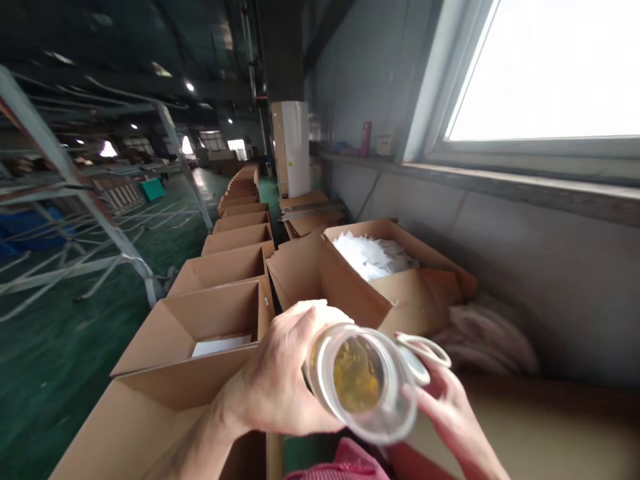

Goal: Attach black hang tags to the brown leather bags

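My left hand [280, 373] is wrapped round a clear plastic drinking bottle [400, 417], its wide mouth uncovered and tilted toward me. Inside, yellowish liquid with darker bits, perhaps tea leaves, shows at the bottom. Between the fingers of my right hand [445, 400] is a whitish lid [414, 367] with a carrying loop, held just right of the bottle's rim. A right fingertip comes close to the rim; whether it touches I cannot tell. Below the bottle, some pink cloth [345, 463] shows at the bottom edge.
Open cardboard boxes [215, 313] stand in a long row ahead on the left. Another carton [350, 280] at right holds white material [370, 257]. Beyond are a metal frame [80, 180], a windowed wall, and a ledge with a dark red bottle [366, 139].
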Available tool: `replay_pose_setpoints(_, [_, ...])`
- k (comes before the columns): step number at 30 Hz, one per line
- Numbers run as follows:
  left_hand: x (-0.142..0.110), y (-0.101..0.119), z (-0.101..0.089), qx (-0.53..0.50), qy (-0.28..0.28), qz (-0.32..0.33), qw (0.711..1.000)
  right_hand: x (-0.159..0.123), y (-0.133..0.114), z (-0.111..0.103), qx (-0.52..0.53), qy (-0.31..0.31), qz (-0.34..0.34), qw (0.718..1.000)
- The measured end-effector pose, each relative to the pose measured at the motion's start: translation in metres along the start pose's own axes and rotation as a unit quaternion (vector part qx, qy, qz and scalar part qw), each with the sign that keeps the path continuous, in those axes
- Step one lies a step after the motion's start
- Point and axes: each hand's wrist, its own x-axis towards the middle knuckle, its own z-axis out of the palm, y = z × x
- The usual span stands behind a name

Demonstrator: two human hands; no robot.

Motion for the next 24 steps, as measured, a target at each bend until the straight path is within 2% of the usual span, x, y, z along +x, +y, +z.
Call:
replay_pose_setpoints(2, [-0.005,-0.017,0.018,-0.027,-0.016,-0.069,0.997,0.011,-0.011,0.003,0.04,0.001,-0.01,0.999])
replay_pose_setpoints(5, [-0.012,-0.041,0.043,-0.068,-0.036,-0.155,0.985,0.032,-0.041,0.012,0.077,-0.033,-0.065,0.994])
replay_pose_setpoints(9, [-0.017,-0.058,0.062,-0.126,-0.028,-0.206,0.97,0.049,-0.067,0.027,0.054,-0.041,-0.111,0.991])
replay_pose_setpoints(14, [-0.021,-0.068,0.069,-0.136,-0.018,-0.231,0.963,0.055,-0.066,0.036,0.052,-0.038,-0.108,0.992])
replay_pose_setpoints(21, [-0.02,-0.078,0.083,-0.116,-0.033,-0.25,0.961,0.064,-0.059,0.061,-0.05,-0.131,-0.135,0.981])
replay_pose_setpoints(24, [-0.029,-0.091,0.087,-0.108,-0.007,-0.265,0.958,0.06,-0.056,0.064,-0.091,-0.135,-0.174,0.971])
